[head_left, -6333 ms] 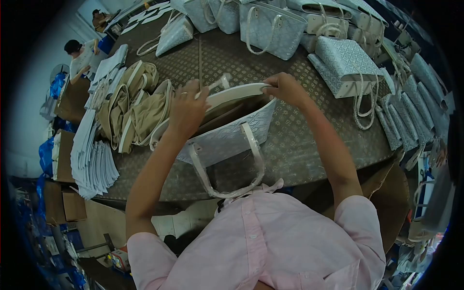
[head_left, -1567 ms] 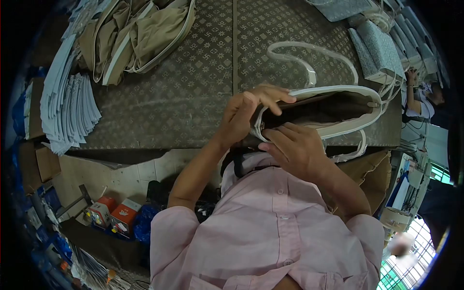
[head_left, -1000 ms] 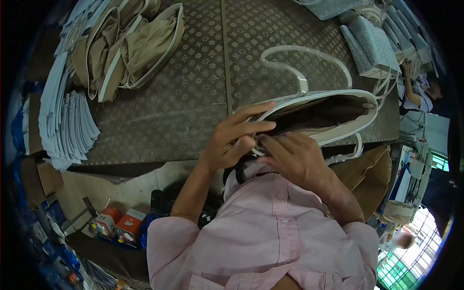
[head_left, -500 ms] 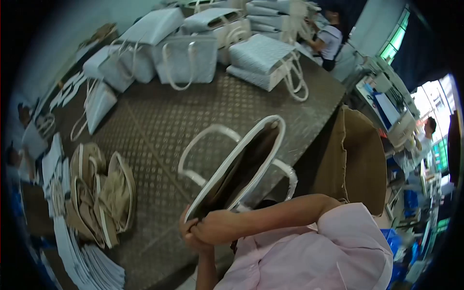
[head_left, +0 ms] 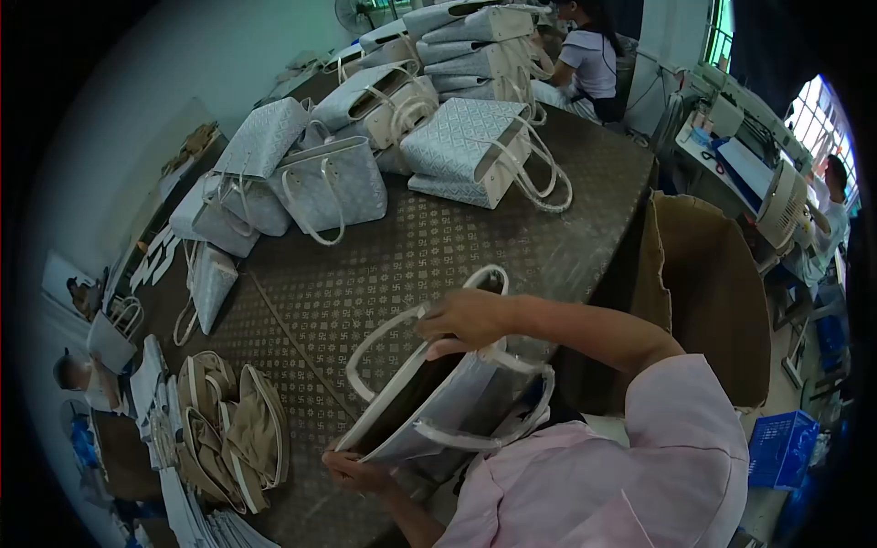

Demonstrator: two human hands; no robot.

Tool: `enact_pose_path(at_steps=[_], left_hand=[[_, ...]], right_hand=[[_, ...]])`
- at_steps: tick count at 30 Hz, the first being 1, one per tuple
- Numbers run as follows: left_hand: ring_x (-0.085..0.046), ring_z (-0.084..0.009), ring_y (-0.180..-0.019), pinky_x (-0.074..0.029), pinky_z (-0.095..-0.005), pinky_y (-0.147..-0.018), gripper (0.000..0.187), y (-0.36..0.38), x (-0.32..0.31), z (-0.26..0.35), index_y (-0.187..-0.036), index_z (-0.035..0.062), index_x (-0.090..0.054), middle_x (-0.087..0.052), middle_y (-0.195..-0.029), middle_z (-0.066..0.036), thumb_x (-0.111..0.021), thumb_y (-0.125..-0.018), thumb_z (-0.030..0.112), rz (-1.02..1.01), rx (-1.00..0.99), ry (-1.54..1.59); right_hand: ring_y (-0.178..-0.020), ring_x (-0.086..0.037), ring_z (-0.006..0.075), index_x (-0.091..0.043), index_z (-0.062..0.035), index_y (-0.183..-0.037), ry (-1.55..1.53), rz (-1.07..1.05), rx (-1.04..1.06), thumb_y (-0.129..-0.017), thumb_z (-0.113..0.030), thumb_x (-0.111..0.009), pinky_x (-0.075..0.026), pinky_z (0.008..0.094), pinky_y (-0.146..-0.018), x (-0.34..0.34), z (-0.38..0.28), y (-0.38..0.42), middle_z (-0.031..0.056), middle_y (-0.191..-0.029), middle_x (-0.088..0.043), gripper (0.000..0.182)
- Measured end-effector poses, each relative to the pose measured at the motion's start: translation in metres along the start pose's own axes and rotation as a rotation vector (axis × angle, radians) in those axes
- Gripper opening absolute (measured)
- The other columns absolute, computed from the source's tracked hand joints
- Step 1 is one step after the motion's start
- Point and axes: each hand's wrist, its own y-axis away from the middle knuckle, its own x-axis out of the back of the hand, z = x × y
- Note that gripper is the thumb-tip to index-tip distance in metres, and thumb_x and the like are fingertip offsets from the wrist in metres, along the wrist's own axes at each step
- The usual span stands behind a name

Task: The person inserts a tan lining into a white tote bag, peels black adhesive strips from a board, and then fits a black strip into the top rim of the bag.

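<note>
A white-grey handbag (head_left: 457, 397) with white trim and two looped handles is held at the table's near edge, its dark opening facing up. My left hand (head_left: 361, 470) is closed on the left end of its rim, thumb on top. My right hand (head_left: 470, 320) reaches across the opening to the far rim, beside the foot of the far handle (head_left: 370, 352). Its fingers are curled there with the thumb lower, over the opening; the fingertips are partly hidden. The near handle (head_left: 484, 443) hangs down the side toward my body.
Several finished-looking patterned handbags (head_left: 333, 183) are piled along the table's (head_left: 365, 283) far side. Tan fabric linings (head_left: 251, 429) and white strips (head_left: 174, 466) lie at left. A cardboard box (head_left: 708, 301) stands at right, with a blue crate (head_left: 783, 447) beyond. Other people sit farther off.
My right hand has left the bag's left corner and moved up and right to the far rim. My left hand stays at that corner. The camera view has shifted.
</note>
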Motion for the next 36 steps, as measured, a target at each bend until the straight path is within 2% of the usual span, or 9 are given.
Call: enact_pose_path(at_steps=[4, 6, 10, 15, 18, 24, 29, 33, 36], left_hand=[[-0.035, -0.0135, -0.059, -0.038, -0.03, -0.062, 0.032, -0.001, -0.015, -0.024, -0.067, 0.0044, -0.044, -0.037, -0.065, -0.002, -0.04, -0.092, 0.023, 0.091, -0.17, -0.034], [-0.037, -0.0137, -0.062, -0.036, -0.0292, -0.061, 0.027, 0.004, -0.028, -0.024, -0.07, 0.0043, -0.045, -0.037, -0.066, -0.002, -0.041, -0.091, 0.02, 0.18, -0.316, -0.147], [-0.033, -0.0094, -0.059, -0.029, -0.0257, -0.053, 0.032, -0.001, -0.068, 0.014, -0.07, 0.0035, -0.049, -0.041, -0.068, 0.001, -0.043, -0.093, 0.025, 0.255, -0.271, -0.046], [-0.042, -0.0111, -0.065, -0.037, -0.0265, -0.06, 0.032, 0.02, -0.124, 0.101, -0.072, 0.0029, -0.049, -0.045, -0.069, -0.002, -0.043, -0.093, 0.027, 0.323, -0.426, -0.208], [-0.052, -0.0168, -0.078, -0.045, -0.0323, -0.072, 0.029, 0.039, -0.168, 0.111, -0.085, 0.001, -0.051, -0.051, -0.077, -0.007, -0.044, -0.093, 0.027, 0.164, -0.398, 0.313], [-0.053, -0.0237, -0.094, -0.044, -0.0366, -0.085, 0.042, 0.04, -0.224, 0.044, -0.114, -0.0003, -0.044, -0.052, -0.102, -0.012, -0.042, -0.094, 0.036, 0.058, 0.135, 0.28], [-0.049, -0.0225, -0.102, -0.039, -0.0386, -0.091, 0.057, -0.015, -0.272, 0.011, -0.124, 0.0039, -0.041, -0.05, -0.111, -0.012, -0.039, -0.09, 0.05, -0.145, 0.376, 0.617], [-0.041, -0.0252, -0.114, -0.033, -0.0379, -0.098, 0.061, 0.006, -0.262, -0.11, -0.133, 0.0037, -0.032, -0.04, -0.129, -0.011, -0.029, -0.093, 0.051, -0.493, 0.409, 0.754], [-0.035, -0.0252, -0.123, -0.031, -0.0392, -0.101, 0.057, 0.025, -0.249, -0.174, -0.136, 0.0051, -0.027, -0.031, -0.138, -0.01, -0.027, -0.095, 0.045, -0.465, 0.53, 0.658]], right_hand=[[-0.095, -0.056, 0.0348, -0.055, -0.0054, -0.11, 0.233, 0.773, -0.046, -0.083, -0.033, -0.057, -0.044, 0.0405, -0.082, 0.0, 0.047, 0.035, 0.0158, -0.107, -0.058, 0.039], [-0.088, -0.058, 0.0344, -0.055, -0.0045, -0.11, -0.132, 0.225, -0.493, -0.08, -0.019, -0.058, -0.046, 0.039, -0.075, 0.005, 0.079, 0.049, 0.0174, -0.098, -0.061, 0.033], [-0.085, -0.056, 0.0409, -0.057, 0.0, -0.099, -0.427, 0.052, -0.32, -0.078, -0.01, -0.053, -0.044, 0.0452, -0.074, 0.026, 0.11, 0.068, 0.0223, -0.085, -0.061, 0.024], [-0.079, -0.063, 0.0299, -0.059, -0.0008, -0.103, -0.48, 0.479, -0.269, -0.077, 0.002, -0.048, -0.047, 0.0353, -0.071, 0.094, 0.127, 0.104, 0.0185, -0.087, -0.063, 0.028], [-0.082, -0.063, 0.0278, -0.058, -0.0002, -0.106, -0.426, 0.672, -0.361, -0.075, 0.006, -0.045, -0.046, 0.0327, -0.073, 0.106, 0.148, 0.132, 0.0189, -0.09, -0.063, 0.034], [-0.082, -0.059, 0.0211, -0.056, -0.0021, -0.113, -0.556, 0.71, -0.55, -0.082, -0.012, -0.055, -0.044, 0.0288, -0.077, 0.082, 0.163, 0.176, 0.0142, -0.095, -0.063, 0.032], [-0.107, -0.045, 0.0184, -0.041, -0.0035, -0.128, -1.083, 0.658, -0.288, -0.094, -0.047, -0.03, -0.036, 0.0317, -0.091, 0.006, 0.266, 0.16, 0.0079, -0.12, -0.049, 0.056], [-0.115, -0.041, 0.0193, -0.035, 0.0011, -0.13, -1.224, 0.699, -0.469, -0.092, -0.041, -0.039, -0.032, 0.0326, -0.097, -0.115, 0.307, 0.153, 0.0072, -0.124, -0.045, 0.057], [-0.117, -0.04, 0.0192, -0.034, 0.001, -0.131, -1.026, 0.799, -0.323, -0.087, -0.041, -0.046, -0.031, 0.0326, -0.098, -0.045, 0.27, 0.142, 0.0086, -0.128, -0.043, 0.062]])
